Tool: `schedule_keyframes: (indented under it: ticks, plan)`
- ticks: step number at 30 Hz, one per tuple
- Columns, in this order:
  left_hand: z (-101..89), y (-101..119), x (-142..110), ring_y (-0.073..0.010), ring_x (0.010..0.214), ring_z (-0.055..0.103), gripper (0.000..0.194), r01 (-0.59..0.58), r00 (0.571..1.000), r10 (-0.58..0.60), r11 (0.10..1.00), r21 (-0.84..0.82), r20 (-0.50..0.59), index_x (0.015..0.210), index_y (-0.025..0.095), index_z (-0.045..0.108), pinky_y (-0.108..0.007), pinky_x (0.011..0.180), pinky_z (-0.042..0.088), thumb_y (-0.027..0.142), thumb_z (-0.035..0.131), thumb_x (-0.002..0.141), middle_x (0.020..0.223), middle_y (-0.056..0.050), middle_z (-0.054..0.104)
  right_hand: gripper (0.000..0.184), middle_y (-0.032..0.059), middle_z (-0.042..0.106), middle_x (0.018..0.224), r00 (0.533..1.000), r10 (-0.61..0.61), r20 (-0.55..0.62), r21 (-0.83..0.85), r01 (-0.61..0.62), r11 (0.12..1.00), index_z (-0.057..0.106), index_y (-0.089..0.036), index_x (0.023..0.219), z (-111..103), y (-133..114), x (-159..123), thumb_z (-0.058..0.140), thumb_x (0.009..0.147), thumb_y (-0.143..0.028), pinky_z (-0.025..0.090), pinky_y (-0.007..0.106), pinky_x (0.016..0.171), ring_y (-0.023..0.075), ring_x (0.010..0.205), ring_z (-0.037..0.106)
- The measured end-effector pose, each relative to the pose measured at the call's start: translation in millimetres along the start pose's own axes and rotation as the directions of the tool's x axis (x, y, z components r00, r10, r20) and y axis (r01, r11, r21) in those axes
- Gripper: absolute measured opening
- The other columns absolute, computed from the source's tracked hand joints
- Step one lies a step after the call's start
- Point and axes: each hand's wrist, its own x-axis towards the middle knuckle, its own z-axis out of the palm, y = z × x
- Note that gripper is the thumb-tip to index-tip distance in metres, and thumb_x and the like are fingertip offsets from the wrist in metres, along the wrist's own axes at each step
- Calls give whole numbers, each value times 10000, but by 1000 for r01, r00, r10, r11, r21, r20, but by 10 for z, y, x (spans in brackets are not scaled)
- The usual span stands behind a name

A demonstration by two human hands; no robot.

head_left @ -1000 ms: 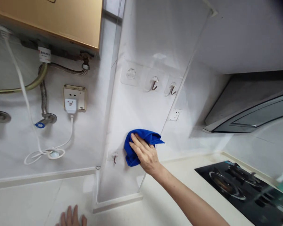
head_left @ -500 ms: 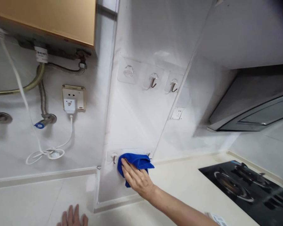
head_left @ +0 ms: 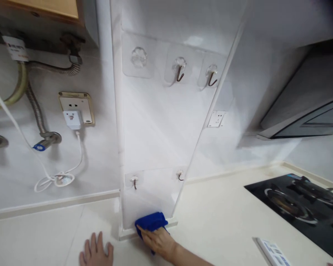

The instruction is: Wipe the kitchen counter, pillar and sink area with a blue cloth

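Note:
My right hand (head_left: 158, 243) presses a blue cloth (head_left: 150, 221) against the bottom of a white wall column (head_left: 152, 129), right where it meets the cream countertop (head_left: 216, 218). Its fingers lie over the cloth and hold it. My left hand (head_left: 96, 252) rests flat on the countertop to the left of the column, fingers spread, holding nothing. Two small hooks (head_left: 134, 181) sit on the column just above the cloth.
Three clear adhesive hooks (head_left: 180, 71) hang higher on the column. A socket with a white plug (head_left: 74, 111), hoses and a valve (head_left: 40, 142) are on the left wall. A black gas hob (head_left: 299, 199) and range hood (head_left: 308, 118) lie right. A white flat object (head_left: 272, 252) lies near the front.
My right hand has slid the blue cloth down the column from mid-height to its base. The view has tilted downward. My left hand stays on the countertop.

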Motion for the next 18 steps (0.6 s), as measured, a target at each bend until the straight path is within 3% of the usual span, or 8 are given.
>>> schedule_keyframes:
  ticks: [4,12,14,18]
  plan:
    - [-47,3,-3,-351,1446,321,583,-7,1000,6,1000,27,30,1375,105,571,-542,1201,234,360,290,933,1504,-153,476,499,90,504,1514,991,134,-26,38,-133,990,542,-169,1343,334,-284,-89,460,861,-72,534,310,709,161,915,709]
    - [-52,-24,29,-362,1437,326,632,-8,996,4,999,46,94,1403,121,547,-558,1179,259,421,228,947,1516,-151,460,526,83,486,1518,928,350,-125,111,-338,935,567,-184,1302,355,-565,-22,421,818,-38,535,351,832,203,1049,694]
    - [-51,-23,35,-362,1439,325,624,-11,996,7,999,46,92,1404,123,544,-561,1177,263,419,236,949,1517,-153,459,557,81,475,1529,898,420,-129,161,-399,903,550,-201,1334,401,-670,-16,441,810,-48,536,358,886,216,1138,668]
    - [-90,-22,20,-361,1442,323,604,-41,998,39,998,36,56,1404,109,537,-553,1179,265,405,261,956,1513,-167,458,601,91,483,1532,795,597,-109,242,-561,791,534,-249,1371,562,-972,-150,495,793,-92,524,399,982,261,1314,571]
